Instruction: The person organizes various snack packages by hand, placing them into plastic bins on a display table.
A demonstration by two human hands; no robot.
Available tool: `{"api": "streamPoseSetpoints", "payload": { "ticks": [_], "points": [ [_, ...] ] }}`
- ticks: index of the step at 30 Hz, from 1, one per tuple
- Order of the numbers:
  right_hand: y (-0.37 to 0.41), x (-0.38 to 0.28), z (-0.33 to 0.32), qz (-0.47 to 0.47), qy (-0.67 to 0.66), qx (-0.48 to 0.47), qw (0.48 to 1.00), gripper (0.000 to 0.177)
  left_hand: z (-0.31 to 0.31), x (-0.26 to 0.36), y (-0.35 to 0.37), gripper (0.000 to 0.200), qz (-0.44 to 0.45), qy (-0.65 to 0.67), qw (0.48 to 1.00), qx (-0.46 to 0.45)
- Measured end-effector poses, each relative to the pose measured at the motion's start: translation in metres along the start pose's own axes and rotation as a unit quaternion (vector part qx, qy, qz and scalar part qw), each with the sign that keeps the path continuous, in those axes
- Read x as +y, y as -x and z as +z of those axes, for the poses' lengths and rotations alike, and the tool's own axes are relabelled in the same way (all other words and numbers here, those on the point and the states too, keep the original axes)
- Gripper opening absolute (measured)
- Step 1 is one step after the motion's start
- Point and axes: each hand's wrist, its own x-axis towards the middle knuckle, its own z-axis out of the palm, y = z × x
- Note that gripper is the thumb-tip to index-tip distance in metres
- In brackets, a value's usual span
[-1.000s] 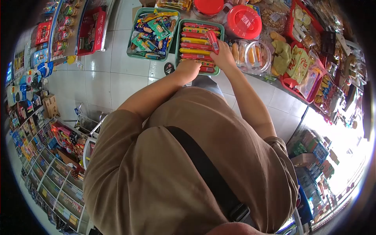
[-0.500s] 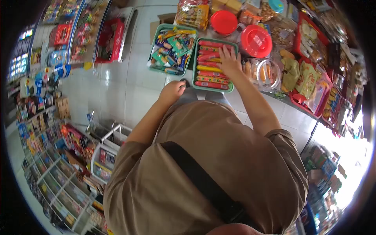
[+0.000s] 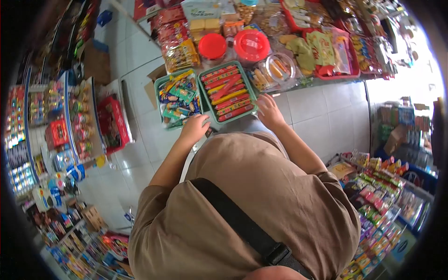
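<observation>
Red and yellow stick packs (image 3: 228, 92) lie in rows in a green basket (image 3: 221, 120), with one red pack slanted across the top. My right hand (image 3: 269, 112) is just off this basket's lower right corner, fingers apart and holding nothing. To the left, a second green basket (image 3: 157, 99) is full of small blue, green and yellow packets (image 3: 180, 96). My left hand (image 3: 195, 129) is near that basket's lower right corner, its fingers loosely bent and apart, with nothing seen in it.
Behind the baskets stand two red-lidded jars (image 3: 213, 46), (image 3: 252, 45) and snack bags (image 3: 182, 55). A clear round container (image 3: 280, 68) is to the right, with a red tray (image 3: 353, 60) beyond. Shelves (image 3: 84, 116) rise at the left, and packets (image 3: 373, 200) fill a lower right rack.
My right hand has come off the stick packs to the basket's lower right corner. One red pack now lies slanted on top. The view has turned, shifting the baskets left.
</observation>
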Motion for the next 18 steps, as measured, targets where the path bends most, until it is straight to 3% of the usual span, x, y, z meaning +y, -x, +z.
{"api": "streamPoseSetpoints", "payload": {
  "ticks": [1, 4, 6, 8, 9, 10, 11, 13, 18],
  "points": [
    [0.006, 0.007, -0.005, 0.031, -0.010, 0.037, 0.999, 0.044, -0.002, 0.001, -0.007, 0.028, 0.034, -0.016, 0.999, 0.028],
    [0.014, 0.034, -0.031, 0.118, -0.022, 0.128, 0.985, 0.049, -0.018, 0.021, -0.031, 0.028, 0.007, 0.051, 0.997, 0.059],
    [0.019, 0.069, -0.041, 0.163, -0.015, 0.186, 0.969, 0.053, -0.036, 0.054, -0.046, 0.025, -0.044, 0.237, 0.970, 0.016],
    [0.015, 0.102, -0.055, 0.207, -0.022, 0.206, 0.956, 0.055, -0.073, 0.114, -0.052, 0.024, -0.061, 0.414, 0.907, -0.047],
    [0.011, 0.118, -0.063, 0.225, -0.027, 0.214, 0.950, 0.056, -0.106, 0.160, -0.052, 0.026, 0.135, 0.341, 0.928, -0.062],
    [0.006, 0.131, -0.069, 0.220, -0.027, 0.212, 0.952, 0.056, -0.140, 0.207, -0.047, 0.031, 0.238, 0.320, 0.908, -0.132],
    [0.000, 0.145, -0.076, 0.213, -0.028, 0.208, 0.954, 0.057, -0.158, 0.241, -0.048, 0.032, 0.360, 0.321, 0.858, -0.177],
    [-0.016, 0.176, -0.084, 0.199, -0.036, 0.193, 0.960, 0.059, -0.166, 0.294, -0.056, 0.027, 0.514, 0.289, 0.771, -0.240],
    [-0.063, 0.222, -0.102, 0.136, -0.034, 0.121, 0.983, 0.065, -0.132, 0.382, -0.118, 0.033, 0.572, 0.097, 0.779, -0.237]
  ]
}}
